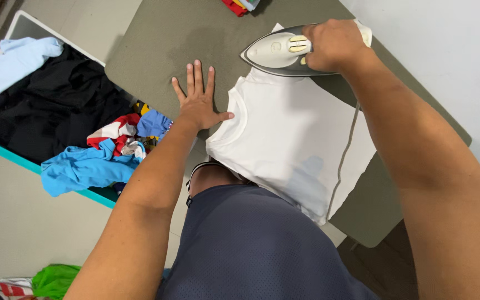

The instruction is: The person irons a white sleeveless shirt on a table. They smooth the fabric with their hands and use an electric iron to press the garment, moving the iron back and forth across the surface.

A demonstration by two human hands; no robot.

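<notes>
- Grey padded ironing board [156, 50] is filling the middle of the view, standing over a pale tiled floor [12, 222] beside a white wall [445, 61].
- The person's right hand [333, 44] is closing firmly round the handle of a grey and white iron [276, 53], fingers wrapped tight, so the soleplate is sitting flat on the cloth at the far edge of the garment.
- The iron's pointed nose is facing the person's left, and its cord [344, 155] is trailing back across the fabric toward the body, seemingly kept slack enough not to drag.
- The left hand [198, 100] is lying open, fingers spread apart and palm down on the bare board, with the thumb just touching the collar edge; it appears to be bracing the person and keeping the cloth from sliding.
- The white T-shirt [284, 144] is lying spread across the near part of the board, its lower part hanging over the near edge against the person's dark blue mesh top [251, 244].
- A small heap of folded red and pale clothes [240, 5] is sitting at the far end of the board, well apart from the iron.
- To the left, a white and teal laundry bin [6, 147] is standing on the floor, holding black, blue and red garments.
- A green cloth [56, 278] is lying on the floor near the lower left corner.
</notes>
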